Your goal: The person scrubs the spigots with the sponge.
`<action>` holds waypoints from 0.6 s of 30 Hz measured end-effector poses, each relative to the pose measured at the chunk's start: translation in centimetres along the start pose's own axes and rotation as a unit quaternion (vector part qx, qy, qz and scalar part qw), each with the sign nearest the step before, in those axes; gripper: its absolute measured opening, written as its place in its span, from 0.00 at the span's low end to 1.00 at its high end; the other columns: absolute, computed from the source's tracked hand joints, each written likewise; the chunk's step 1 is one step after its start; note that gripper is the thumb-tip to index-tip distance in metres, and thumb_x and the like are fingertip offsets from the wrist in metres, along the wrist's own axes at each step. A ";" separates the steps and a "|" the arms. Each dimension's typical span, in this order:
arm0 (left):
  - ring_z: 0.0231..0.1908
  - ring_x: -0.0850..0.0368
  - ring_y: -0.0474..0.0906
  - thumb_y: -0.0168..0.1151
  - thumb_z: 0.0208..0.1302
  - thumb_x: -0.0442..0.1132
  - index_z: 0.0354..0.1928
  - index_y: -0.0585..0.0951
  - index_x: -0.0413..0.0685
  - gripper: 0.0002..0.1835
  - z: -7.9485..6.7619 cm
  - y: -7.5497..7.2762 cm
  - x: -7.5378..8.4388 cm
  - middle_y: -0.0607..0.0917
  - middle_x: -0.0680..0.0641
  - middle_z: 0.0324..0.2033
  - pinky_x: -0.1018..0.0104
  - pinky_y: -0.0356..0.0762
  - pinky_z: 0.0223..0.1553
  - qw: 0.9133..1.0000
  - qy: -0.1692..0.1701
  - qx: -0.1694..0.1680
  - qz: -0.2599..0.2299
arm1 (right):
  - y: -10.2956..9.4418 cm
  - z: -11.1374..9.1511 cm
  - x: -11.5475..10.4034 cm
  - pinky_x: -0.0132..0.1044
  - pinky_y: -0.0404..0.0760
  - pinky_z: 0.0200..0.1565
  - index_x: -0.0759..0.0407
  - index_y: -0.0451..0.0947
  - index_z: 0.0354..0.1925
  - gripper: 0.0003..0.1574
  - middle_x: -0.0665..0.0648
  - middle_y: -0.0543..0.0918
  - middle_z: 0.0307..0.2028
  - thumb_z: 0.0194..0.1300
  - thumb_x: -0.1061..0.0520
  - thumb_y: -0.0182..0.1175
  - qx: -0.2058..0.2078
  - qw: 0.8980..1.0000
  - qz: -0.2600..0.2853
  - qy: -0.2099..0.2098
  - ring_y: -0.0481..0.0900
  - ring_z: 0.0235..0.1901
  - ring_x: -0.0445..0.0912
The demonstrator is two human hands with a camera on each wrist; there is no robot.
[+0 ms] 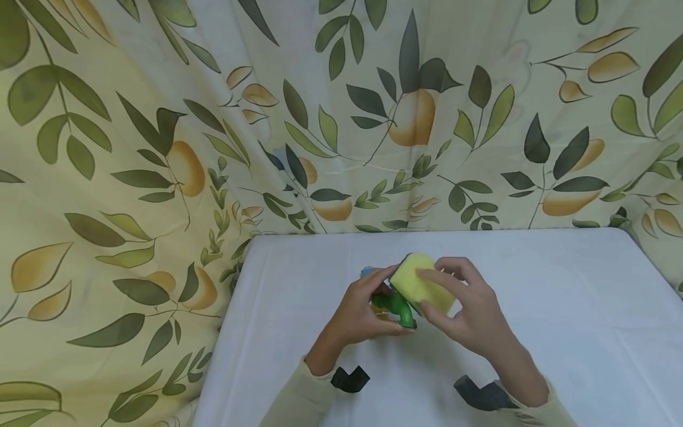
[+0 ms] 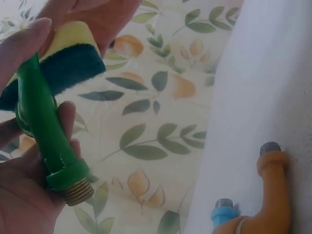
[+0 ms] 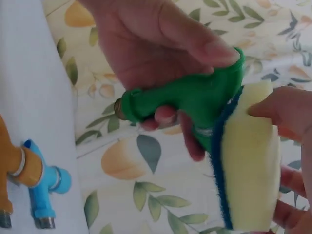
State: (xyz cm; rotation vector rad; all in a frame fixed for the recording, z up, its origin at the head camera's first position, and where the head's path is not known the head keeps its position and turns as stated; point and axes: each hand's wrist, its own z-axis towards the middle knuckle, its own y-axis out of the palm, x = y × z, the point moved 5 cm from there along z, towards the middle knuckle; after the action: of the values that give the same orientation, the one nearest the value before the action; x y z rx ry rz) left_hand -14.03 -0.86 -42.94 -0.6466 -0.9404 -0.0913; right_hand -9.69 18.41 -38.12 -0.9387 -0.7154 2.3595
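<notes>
My left hand (image 1: 356, 309) grips a green plastic tap (image 1: 401, 305) above the table, its brass-coloured threaded end sticking out past the fingers in the left wrist view. A yellow sponge (image 1: 418, 283) with a dark green scouring side (image 2: 75, 66) is held by my right hand (image 1: 477, 311), fingers and thumb on its yellow part. In the right wrist view the scouring side lies against the green tap (image 3: 195, 97). The sponge covers part of the tap in the head view.
An orange tap (image 2: 274, 190) and a blue tap (image 3: 46, 183) lie on the white-covered table (image 1: 560, 308), beyond my left hand and partly hidden in the head view. Behind the table hangs a leaf-patterned curtain (image 1: 453, 178). A black strap (image 1: 350, 379) sits at my left wrist.
</notes>
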 end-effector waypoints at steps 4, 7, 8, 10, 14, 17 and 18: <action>0.44 0.62 0.79 0.86 0.44 0.39 0.74 0.68 0.55 0.53 0.0 -0.3 -0.2 0.81 0.50 0.57 0.72 0.83 0.49 1.000 -0.002 0.017 0.013 | 0.2 -0.3 -0.6 0.25 0.74 0.42 0.43 0.85 0.52 0.34 0.49 0.79 0.50 0.42 0.58 0.76 -0.045 0.998 0.034 -0.030 0.72 0.45 0.39; 0.44 0.61 0.78 0.86 0.43 0.39 0.74 0.68 0.54 0.53 0.1 -0.4 0.0 0.80 0.49 0.57 0.72 0.82 0.49 1.000 0.008 0.016 0.019 | 0.2 -0.3 -0.5 0.25 0.76 0.42 0.43 0.86 0.52 0.35 0.49 0.79 0.50 0.41 0.59 0.77 -0.045 0.998 0.030 -0.021 0.73 0.45 0.39; 0.45 0.62 0.78 0.86 0.44 0.40 0.74 0.68 0.54 0.53 0.1 -0.3 0.0 0.80 0.50 0.57 0.73 0.82 0.49 1.000 0.010 0.012 0.018 | 0.2 -0.1 -0.3 0.24 0.75 0.44 0.44 0.86 0.52 0.34 0.50 0.79 0.50 0.42 0.59 0.77 -0.034 0.999 0.018 -0.006 0.73 0.46 0.40; 0.45 0.63 0.78 0.87 0.42 0.43 0.75 0.68 0.53 0.55 0.1 -0.2 0.1 0.80 0.50 0.59 0.73 0.82 0.49 1.000 0.018 0.005 0.017 | 0.0 0.1 0.0 0.23 0.75 0.46 0.46 0.86 0.53 0.34 0.52 0.79 0.50 0.43 0.58 0.77 -0.010 1.000 -0.007 0.014 0.73 0.47 0.40; 0.43 0.63 0.79 0.87 0.42 0.43 0.74 0.69 0.52 0.54 0.0 -0.2 -0.1 0.80 0.50 0.58 0.74 0.82 0.48 1.000 0.020 0.013 0.020 | 0.2 -0.1 -0.1 0.22 0.75 0.45 0.44 0.85 0.53 0.34 0.50 0.79 0.50 0.43 0.57 0.77 -0.031 0.999 0.005 0.004 0.73 0.47 0.39; 0.42 0.63 0.77 0.88 0.40 0.42 0.73 0.70 0.54 0.54 0.1 -0.4 -0.2 0.80 0.50 0.58 0.74 0.82 0.46 0.999 0.019 0.023 0.026 | 0.4 -0.2 -0.2 0.27 0.79 0.43 0.43 0.85 0.52 0.34 0.47 0.79 0.50 0.43 0.58 0.77 -0.054 0.998 0.022 0.002 0.75 0.46 0.39; 0.42 0.63 0.77 0.88 0.39 0.43 0.72 0.70 0.54 0.54 0.1 -0.5 -0.3 0.79 0.51 0.59 0.74 0.82 0.46 0.999 0.016 0.026 0.027 | 0.4 -0.1 -0.1 0.29 0.80 0.42 0.43 0.85 0.53 0.34 0.47 0.78 0.50 0.44 0.57 0.78 -0.051 0.998 0.016 0.013 0.75 0.46 0.39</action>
State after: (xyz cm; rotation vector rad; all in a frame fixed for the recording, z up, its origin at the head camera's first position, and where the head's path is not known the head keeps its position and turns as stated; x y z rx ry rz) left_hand -14.44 -1.21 -42.86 -0.6207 -0.8907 -0.0294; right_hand -9.60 18.04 -38.42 -1.0289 -0.8224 2.3528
